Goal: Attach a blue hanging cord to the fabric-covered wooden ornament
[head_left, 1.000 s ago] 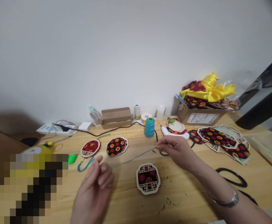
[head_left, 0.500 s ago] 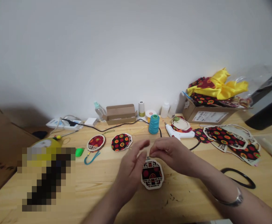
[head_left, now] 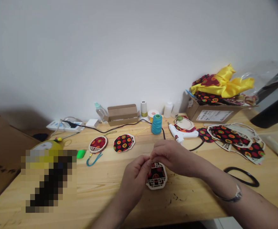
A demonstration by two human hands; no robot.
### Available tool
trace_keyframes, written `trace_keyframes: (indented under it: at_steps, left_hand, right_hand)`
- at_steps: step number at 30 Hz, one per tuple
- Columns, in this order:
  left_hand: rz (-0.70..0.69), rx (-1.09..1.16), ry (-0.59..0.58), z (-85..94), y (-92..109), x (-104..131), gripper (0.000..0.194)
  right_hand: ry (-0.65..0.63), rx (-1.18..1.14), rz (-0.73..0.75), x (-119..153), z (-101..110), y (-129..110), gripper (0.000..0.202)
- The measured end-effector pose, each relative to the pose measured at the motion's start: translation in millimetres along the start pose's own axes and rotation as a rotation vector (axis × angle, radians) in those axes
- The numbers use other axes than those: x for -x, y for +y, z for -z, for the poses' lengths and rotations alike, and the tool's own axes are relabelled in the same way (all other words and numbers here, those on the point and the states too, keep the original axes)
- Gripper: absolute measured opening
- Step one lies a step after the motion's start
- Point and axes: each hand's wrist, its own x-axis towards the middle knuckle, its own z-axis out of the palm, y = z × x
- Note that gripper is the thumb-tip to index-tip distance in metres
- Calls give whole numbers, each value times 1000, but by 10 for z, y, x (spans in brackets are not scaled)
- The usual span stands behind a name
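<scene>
A small panel (head_left: 157,180) lies flat before me, dark red-and-black patterned fabric framed by pale cut-out lattice wood. At its upper edge, both hands meet fingertip to fingertip. My left hand (head_left: 137,171) is closed in a pinch and covers the panel's upper left. Pinched as well, my right hand (head_left: 168,156) comes in from the right, its fingertips against the left ones. Whatever is between the fingers is hidden. Beyond the hands stand a teal thread spool (head_left: 156,124) and a white glue gun (head_left: 184,132) lying on its side.
Finished-looking fabric panels (head_left: 124,143) and a round one (head_left: 98,144) with a blue strap lie left. More framed pieces (head_left: 231,136) spread at right, near a black ring (head_left: 242,176). A cardboard box (head_left: 212,114) of fabric and a power strip (head_left: 64,125) stand at the back.
My left hand has gone from partly spread fingers to a pinch, its fingertips now meeting the right ones. A thin bluish cord at the panel's top, visible before, is covered now.
</scene>
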Motion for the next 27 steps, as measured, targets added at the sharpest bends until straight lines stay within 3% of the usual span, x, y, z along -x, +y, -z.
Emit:
trace_keyframes:
  at_steps: [7,17,21,27]
  left_hand:
    - [100,-8,52,-1,-14,34,22]
    - [148,180,211,37,-54,38,20]
    - [155,202,243,33,-63,56,22]
    - [169,258,279,-6,-72,103,24]
  right_hand:
    - [-69,69,80,-33,82,34,16]
    - [9,496,245,-205,219,273,17]
    - [113,577,219,-335,338,354,19]
    - [428,187,7,-526,507,499,12]
